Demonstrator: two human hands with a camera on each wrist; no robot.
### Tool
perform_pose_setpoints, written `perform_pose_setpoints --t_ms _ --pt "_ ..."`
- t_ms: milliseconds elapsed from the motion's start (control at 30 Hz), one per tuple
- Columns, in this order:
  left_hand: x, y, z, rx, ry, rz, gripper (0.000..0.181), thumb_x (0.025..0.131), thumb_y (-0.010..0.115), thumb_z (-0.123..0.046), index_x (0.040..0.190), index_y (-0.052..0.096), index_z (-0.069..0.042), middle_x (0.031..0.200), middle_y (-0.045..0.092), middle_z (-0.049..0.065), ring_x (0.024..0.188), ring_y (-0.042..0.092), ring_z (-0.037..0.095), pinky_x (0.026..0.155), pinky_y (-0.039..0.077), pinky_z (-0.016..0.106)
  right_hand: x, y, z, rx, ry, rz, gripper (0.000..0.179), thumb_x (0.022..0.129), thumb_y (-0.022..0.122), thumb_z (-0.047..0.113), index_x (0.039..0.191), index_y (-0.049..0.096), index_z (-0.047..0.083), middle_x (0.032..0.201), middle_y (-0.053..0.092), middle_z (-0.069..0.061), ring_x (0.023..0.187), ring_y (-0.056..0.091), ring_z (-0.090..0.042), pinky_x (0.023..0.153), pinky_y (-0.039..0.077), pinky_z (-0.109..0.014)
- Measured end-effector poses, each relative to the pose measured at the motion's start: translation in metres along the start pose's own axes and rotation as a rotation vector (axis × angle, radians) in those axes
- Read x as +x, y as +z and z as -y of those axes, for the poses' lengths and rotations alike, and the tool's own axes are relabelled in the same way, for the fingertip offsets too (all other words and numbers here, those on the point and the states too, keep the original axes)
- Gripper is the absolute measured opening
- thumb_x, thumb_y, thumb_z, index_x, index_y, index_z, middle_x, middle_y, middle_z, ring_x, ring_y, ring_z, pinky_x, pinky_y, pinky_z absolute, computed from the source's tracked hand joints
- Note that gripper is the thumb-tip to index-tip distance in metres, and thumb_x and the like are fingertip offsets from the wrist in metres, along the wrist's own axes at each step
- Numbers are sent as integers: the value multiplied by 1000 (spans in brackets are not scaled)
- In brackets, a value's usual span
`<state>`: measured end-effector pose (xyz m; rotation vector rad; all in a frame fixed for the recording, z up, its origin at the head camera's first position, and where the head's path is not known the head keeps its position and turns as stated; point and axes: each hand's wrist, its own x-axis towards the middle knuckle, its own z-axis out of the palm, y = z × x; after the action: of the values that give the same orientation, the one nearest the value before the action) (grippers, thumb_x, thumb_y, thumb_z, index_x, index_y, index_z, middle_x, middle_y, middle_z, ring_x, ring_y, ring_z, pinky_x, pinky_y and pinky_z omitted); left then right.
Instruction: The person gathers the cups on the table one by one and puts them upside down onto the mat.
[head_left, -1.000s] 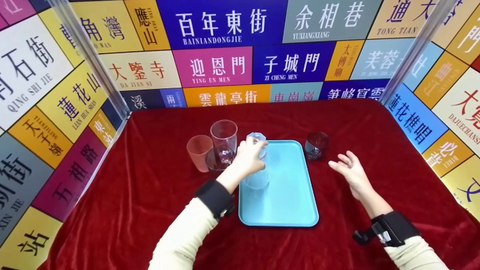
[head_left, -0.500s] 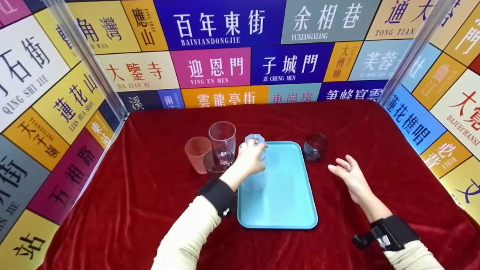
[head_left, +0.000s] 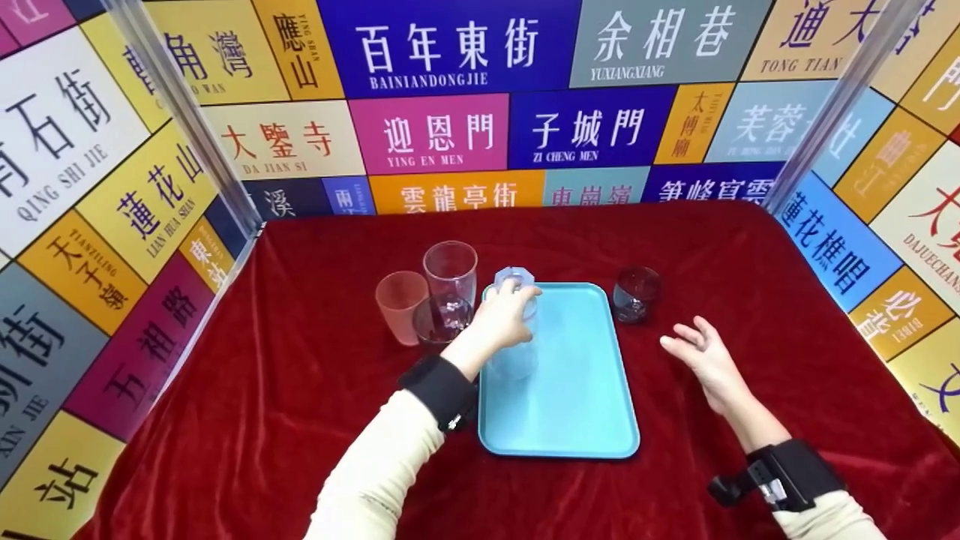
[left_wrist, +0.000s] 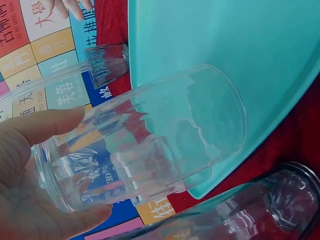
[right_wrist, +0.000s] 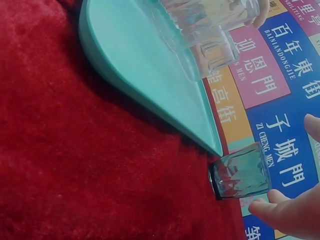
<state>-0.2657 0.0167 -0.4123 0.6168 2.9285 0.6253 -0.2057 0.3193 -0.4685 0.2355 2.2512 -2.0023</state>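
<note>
My left hand [head_left: 501, 319] grips a tall clear drinking glass [left_wrist: 150, 140] by its upper end, thumb on one side and fingers on the other. The glass's lower end is over the left part of a turquoise tray [head_left: 570, 420]. Just beyond it, a small clear faceted glass [right_wrist: 217, 52] stands at the tray's far left corner, partly hidden by the hand in the head view. My right hand [head_left: 709, 367] hovers to the right of the tray, fingers loosely bent and holding nothing. Nearest to it is a short dark tinted glass [head_left: 636, 296] on the cloth.
Left of the tray stand an orange-pink cup [head_left: 401, 307], a tall clear tumbler [head_left: 451, 262] and a dark tinted glass [head_left: 431, 319], close together. Red velvet cloth [head_left: 300, 360] covers the table. Sign-patterned panels [head_left: 431, 135] rise at the back and both sides.
The right hand has sunk slightly toward the person. The left wrist has shifted a little, with the hand still gripping the glass over the tray. The other glasses stay put.
</note>
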Motion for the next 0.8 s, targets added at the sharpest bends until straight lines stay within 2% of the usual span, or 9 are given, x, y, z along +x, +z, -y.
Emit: perform_pose_setpoints --t_ms 100,167,233,333,467,567,667,733,800 --pt "0 0 0 7 9 -7 64 74 73 -17 132 48 -19 137 38 10 119 40 34 90 46 37 -1 -1 -1 -35 1 18 90 91 54 28 144 -13 2 148 14 -24 116 40 -7 111 12 -43" --pt "1 1 1 15 23 -18 64 73 73 -17 132 47 -19 138 38 11 119 40 36 92 44 39 -2 -2 -2 -45 3 25 90 91 54 30 143 -14 2 148 14 -25 116 40 -5 110 13 -43" --pt "2 2 2 30 35 -28 66 73 73 -17 134 46 -19 139 37 11 121 38 37 97 39 40 -2 -2 -1 -47 3 24 90 91 54 30 144 -14 2 148 15 -25 114 41 -3 110 13 -43" --pt "4 4 3 50 64 -51 70 74 74 -20 136 43 -17 141 34 14 128 29 40 106 27 46 -2 -2 -2 -46 -2 24 90 91 54 31 144 -13 2 148 14 -25 96 42 13 110 15 -43" --pt "3 2 7 69 103 -104 82 72 76 -30 141 34 -16 147 24 16 134 15 43 110 13 51 -3 -2 -1 -53 -8 27 90 91 53 31 144 -14 3 148 13 -25 95 42 15 108 17 -41" --pt "-2 -7 16 86 146 -217 87 71 75 -41 141 32 -14 147 24 17 134 16 42 109 14 52 -4 -3 0 -58 -9 28 89 91 53 32 144 -13 3 148 14 -25 96 42 15 106 23 -35" --pt "-12 -19 33 91 185 -399 81 72 73 -44 137 38 -10 143 32 19 132 24 41 108 17 53 -5 -5 2 -48 -7 21 89 92 52 32 144 -13 2 148 13 -26 97 42 13 102 27 -27" --pt "-20 -27 51 53 177 -521 71 77 71 -39 133 42 -7 140 36 20 130 28 39 109 17 51 -5 -7 3 -38 -7 13 89 92 52 32 144 -13 2 148 13 -26 102 42 9 101 29 -24" --pt "-28 -33 71 -13 135 -630 62 81 67 -34 130 45 -4 137 39 20 129 31 36 110 17 48 -5 -9 4 -30 -7 4 88 92 51 32 144 -13 2 147 13 -26 108 40 2 101 29 -23"
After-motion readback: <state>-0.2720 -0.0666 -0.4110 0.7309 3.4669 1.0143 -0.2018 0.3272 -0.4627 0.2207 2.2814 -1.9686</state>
